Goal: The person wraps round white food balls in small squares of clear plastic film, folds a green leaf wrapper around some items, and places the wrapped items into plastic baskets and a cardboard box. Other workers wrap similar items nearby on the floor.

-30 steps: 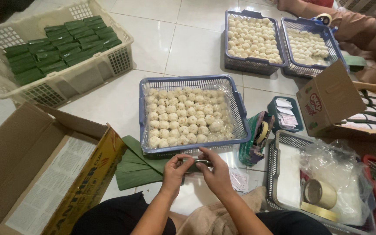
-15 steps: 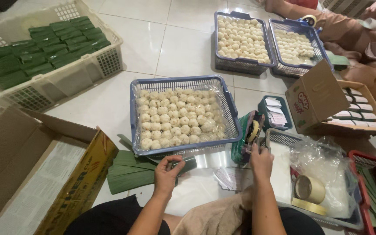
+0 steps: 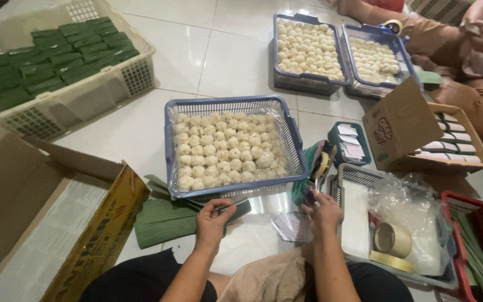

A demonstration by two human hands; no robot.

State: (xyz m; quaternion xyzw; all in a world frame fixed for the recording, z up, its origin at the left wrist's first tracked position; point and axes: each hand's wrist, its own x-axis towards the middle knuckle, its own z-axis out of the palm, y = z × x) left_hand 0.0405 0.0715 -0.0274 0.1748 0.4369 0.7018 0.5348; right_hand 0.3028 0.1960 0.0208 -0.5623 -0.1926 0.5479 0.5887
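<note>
The left hand [image 3: 214, 219] is closed around a small green leaf-wrapped parcel [image 3: 237, 209], thumb on top, holding it just in front of the near rim of the blue basket [image 3: 226, 104]. The right hand [image 3: 323, 210] reaches to the right with its fingers curled down at the edge of a grey tray [image 3: 359, 178], beside a tape dispenser [image 3: 321, 166] that stands between the basket and the tray; whether it grips anything I cannot tell. Under both hands lie a clear plastic sheet [image 3: 272, 206] and a few white paper slips [image 3: 289, 226] on the tiled floor [image 3: 236, 56]. The blue basket is lined with plastic and packed with pale round dough balls [image 3: 225, 150]. Folded banana leaves [image 3: 163, 221] lie left of the left hand, touching an open cardboard box [image 3: 40, 223]. In the grey tray sit a roll of tape [image 3: 392, 239] and a crumpled plastic bag [image 3: 409, 198]. Farther off, a white crate [image 3: 85, 98] holds rows of green wrapped parcels, and two more blue baskets of dough balls [image 3: 308, 50] stand near another person's knee [image 3: 465, 95].
</note>
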